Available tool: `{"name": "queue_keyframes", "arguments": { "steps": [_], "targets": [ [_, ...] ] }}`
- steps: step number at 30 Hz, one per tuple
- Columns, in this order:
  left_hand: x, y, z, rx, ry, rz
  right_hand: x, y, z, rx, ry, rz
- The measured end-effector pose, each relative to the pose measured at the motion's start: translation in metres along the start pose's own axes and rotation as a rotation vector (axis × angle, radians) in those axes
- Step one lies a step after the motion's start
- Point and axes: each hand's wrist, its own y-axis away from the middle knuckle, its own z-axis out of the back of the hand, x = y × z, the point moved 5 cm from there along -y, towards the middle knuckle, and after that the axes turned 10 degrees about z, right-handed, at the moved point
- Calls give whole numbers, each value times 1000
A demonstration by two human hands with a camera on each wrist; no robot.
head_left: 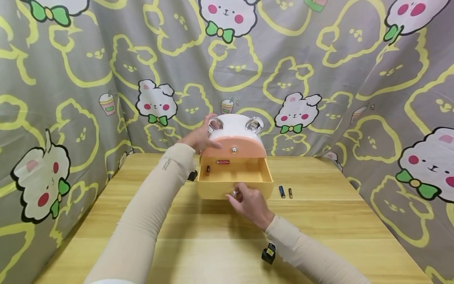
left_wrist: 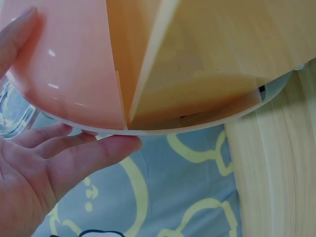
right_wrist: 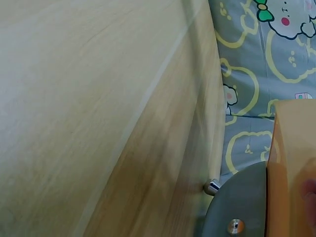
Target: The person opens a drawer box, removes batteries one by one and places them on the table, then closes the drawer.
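A small drawer box with a white top point(head_left: 232, 125) and clear ear-shaped loops stands on the table. Its peach upper drawer point(head_left: 248, 148) is closed, while the yellow lower drawer point(head_left: 213, 190) is pulled out. My left hand point(head_left: 198, 138) holds the box's left side, thumb on the peach front and fingers along the white edge, as the left wrist view shows. With thumb and fingers, my right hand point(head_left: 251, 203) pinches the silver knob point(head_left: 235, 193) of the yellow drawer. Inside that drawer lie a red battery point(head_left: 223, 162) and a dark battery point(head_left: 208, 170).
On the wooden table point(head_left: 198, 244), right of the drawer, lie a blue battery point(head_left: 281, 191) and a thinner dark battery point(head_left: 290, 193). A grey curtain point(head_left: 241, 71) with cartoon rabbits hangs behind the table and along both sides.
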Motion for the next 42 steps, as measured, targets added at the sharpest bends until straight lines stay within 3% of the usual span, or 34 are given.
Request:
{"name": "queue_keyframes", "arguments": {
  "steps": [13,23,32,42],
  "targets": [
    [1,-5,-1,1,2,25,3,-3,1,23,50,-27],
    [5,1,-1,11,2,39,7,3,1,8,39,-19],
    [3,-3,1,2,-19,-3,7,2,2,21,12,-65],
    [0,-2,0,2,-21,-15,7,0,7,15,-5,-63]
  ]
}}
